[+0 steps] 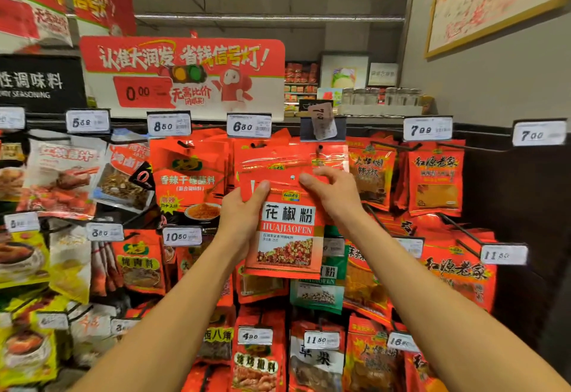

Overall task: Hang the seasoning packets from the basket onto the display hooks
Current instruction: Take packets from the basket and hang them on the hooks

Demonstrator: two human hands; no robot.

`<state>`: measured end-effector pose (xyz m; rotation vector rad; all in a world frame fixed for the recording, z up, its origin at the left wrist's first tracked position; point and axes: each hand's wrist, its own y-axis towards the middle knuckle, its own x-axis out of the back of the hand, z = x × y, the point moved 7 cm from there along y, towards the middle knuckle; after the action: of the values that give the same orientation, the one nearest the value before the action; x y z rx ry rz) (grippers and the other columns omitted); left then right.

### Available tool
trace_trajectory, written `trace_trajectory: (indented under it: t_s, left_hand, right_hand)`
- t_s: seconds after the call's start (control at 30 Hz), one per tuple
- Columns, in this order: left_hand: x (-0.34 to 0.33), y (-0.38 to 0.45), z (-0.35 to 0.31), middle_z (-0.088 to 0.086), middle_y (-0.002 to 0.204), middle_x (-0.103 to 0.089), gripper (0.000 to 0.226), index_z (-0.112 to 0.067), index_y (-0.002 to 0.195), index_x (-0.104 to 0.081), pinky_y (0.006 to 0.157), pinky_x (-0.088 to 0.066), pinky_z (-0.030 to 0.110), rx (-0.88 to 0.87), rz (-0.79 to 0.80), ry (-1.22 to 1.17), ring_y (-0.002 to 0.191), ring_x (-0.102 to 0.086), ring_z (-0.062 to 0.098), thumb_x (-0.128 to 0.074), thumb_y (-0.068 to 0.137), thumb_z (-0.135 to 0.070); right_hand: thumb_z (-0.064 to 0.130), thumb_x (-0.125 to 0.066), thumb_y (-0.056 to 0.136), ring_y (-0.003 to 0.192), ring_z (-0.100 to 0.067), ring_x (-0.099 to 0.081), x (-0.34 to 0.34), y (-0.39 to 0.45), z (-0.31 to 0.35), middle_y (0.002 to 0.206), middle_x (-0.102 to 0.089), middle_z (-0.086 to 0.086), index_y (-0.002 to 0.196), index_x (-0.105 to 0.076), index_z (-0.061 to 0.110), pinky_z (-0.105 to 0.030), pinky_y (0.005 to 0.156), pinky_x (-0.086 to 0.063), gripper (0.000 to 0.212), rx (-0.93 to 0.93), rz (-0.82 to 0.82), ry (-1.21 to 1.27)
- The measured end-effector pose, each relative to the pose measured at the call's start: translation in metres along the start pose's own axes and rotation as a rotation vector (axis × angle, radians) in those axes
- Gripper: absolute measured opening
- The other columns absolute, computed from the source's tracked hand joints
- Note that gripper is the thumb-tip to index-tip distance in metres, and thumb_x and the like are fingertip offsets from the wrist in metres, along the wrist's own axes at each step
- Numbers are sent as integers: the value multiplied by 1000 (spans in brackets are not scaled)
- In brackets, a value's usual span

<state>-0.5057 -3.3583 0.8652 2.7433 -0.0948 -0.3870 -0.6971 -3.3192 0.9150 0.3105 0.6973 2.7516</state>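
Head view looks forward at a shop display wall thick with hanging seasoning packets. Both bare arms reach up to one red packet (285,224), printed HUAJIAOFEN with a picture of red peppercorns low on its face. The left hand (239,218) grips the packet's upper left edge, thumb laid across the front near the top corner, fingers hidden behind it. The right hand (332,195) pinches the upper right corner, fingertips (307,179) curled over the top strip just beside the small hanging hole. The packet is held upright and a little tilted, in front of the rows and just below the packets already hanging (293,156) of what looks like the same kind. Above those, a hook (319,147) pokes through a clear top strip, under a price tag holder (323,127) whose paper label is bent and twisted. To its left sits a tag reading 6.80 (248,126), and further left one reading 8.50 (168,126) over an orange-red packet (188,181). Right of the hands hang more red packets (435,181) under a 7.00 tag (428,129). A big red and white promotional sign (185,73) stands above the top row. A green packet (318,289) shows behind the lower edge of the held one
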Motion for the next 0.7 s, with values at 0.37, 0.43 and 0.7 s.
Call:
trace_trajectory:
  t_s: [0.37, 0.43, 0.7]
  left_hand:
    - [44, 9, -6, 0, 86, -80, 28, -22, 91, -70, 74, -62, 42, -28, -103, 193, 81, -77, 24, -63, 96, -49]
    - [50, 8, -4, 1, 87, -80, 28, -22, 92, -71, 77, -61, 45, -28, -100, 198, 81, -77, 24, -63, 96, -49]
    - [71, 4, -8, 0, 87, -80, 30, -19, 95, -71, 62, -61, 31, -55, -118, 198, 78, -77, 22, -64, 95, -48]
  right_hand:
    - [27, -84, 77, 68, -21, -75, 46, 40, 9, 69, -74, 3, 69, -70, 19, -46, 65, -63, 18, -59, -318, -16]
    - [20, -79, 77, 58, -13, -70, 52, 48, 13, 60, -69, 7, 65, -67, 19, -40, 56, -59, 17, -39, -355, -56]
    - [23, -79, 81, 64, -13, -70, 54, 61, 18, 66, -70, 5, 68, -67, 19, -31, 53, -56, 18, -12, -355, -251]
